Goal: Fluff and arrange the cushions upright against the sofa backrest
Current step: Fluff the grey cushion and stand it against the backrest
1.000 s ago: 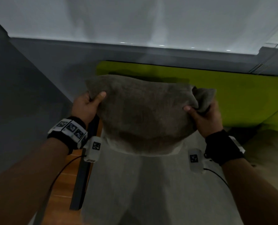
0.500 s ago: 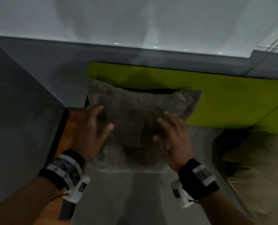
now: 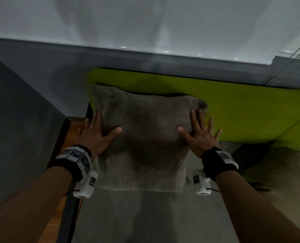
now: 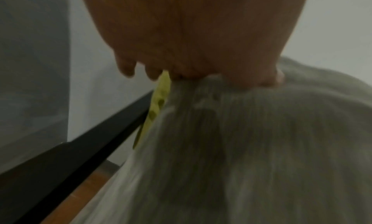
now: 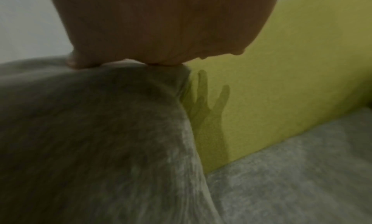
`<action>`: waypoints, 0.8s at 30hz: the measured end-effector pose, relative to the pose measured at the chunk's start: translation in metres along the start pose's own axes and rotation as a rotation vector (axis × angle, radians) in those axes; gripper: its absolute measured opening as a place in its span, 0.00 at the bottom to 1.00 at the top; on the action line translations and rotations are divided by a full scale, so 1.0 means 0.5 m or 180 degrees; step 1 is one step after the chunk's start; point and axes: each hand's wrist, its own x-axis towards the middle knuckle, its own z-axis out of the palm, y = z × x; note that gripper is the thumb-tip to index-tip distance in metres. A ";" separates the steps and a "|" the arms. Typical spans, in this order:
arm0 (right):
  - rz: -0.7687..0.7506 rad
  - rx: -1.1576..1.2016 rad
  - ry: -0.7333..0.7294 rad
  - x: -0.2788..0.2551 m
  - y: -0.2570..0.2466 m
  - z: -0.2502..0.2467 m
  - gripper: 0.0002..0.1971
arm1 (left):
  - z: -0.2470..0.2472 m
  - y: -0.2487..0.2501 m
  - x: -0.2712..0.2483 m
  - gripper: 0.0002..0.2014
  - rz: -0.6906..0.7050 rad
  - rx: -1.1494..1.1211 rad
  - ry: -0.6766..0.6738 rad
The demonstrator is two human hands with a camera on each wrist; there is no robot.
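From the head view, a square grey-brown fabric cushion (image 3: 145, 137) stands upright on the grey sofa seat (image 3: 145, 216), leaning on the lime-green sofa backrest (image 3: 242, 111) at its left end. The left hand (image 3: 96, 135) and right hand (image 3: 198, 137) lie flat on its 2 sides, fingers straight and spread, gripping nothing. The left wrist view shows the palm (image 4: 191, 36) pressing the cushion's edge. The right wrist view shows the same, with a hand shadow (image 5: 209, 109) on the backrest.

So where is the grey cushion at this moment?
In the head view the grey cushion stands at the left end of the sofa seat, leaning on the green backrest, with the left hand and right hand flat on its sides.
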 end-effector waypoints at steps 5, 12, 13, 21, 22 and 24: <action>0.0745 0.2623 0.0806 -0.048 0.045 -0.027 0.69 | -0.074 -0.025 0.010 0.48 -0.0228 -0.1439 0.0673; 0.0624 0.3612 0.0332 -0.014 -0.018 -0.015 0.38 | -0.089 0.042 0.014 0.38 -0.0465 -0.3126 0.0432; 0.0657 0.3486 0.0524 -0.009 -0.012 -0.018 0.31 | -0.089 0.044 0.013 0.35 -0.0522 -0.3276 0.0426; 0.0260 0.2648 0.1620 -0.038 0.002 -0.082 0.21 | -0.097 0.041 -0.001 0.31 -0.0312 -0.2686 0.0996; 0.0316 0.2899 0.1500 -0.039 -0.006 -0.083 0.24 | -0.097 0.047 -0.006 0.29 -0.0324 -0.2531 0.1007; 0.0388 0.3522 0.1121 -0.048 -0.009 -0.068 0.35 | -0.090 0.048 -0.022 0.28 -0.0347 -0.2449 0.0937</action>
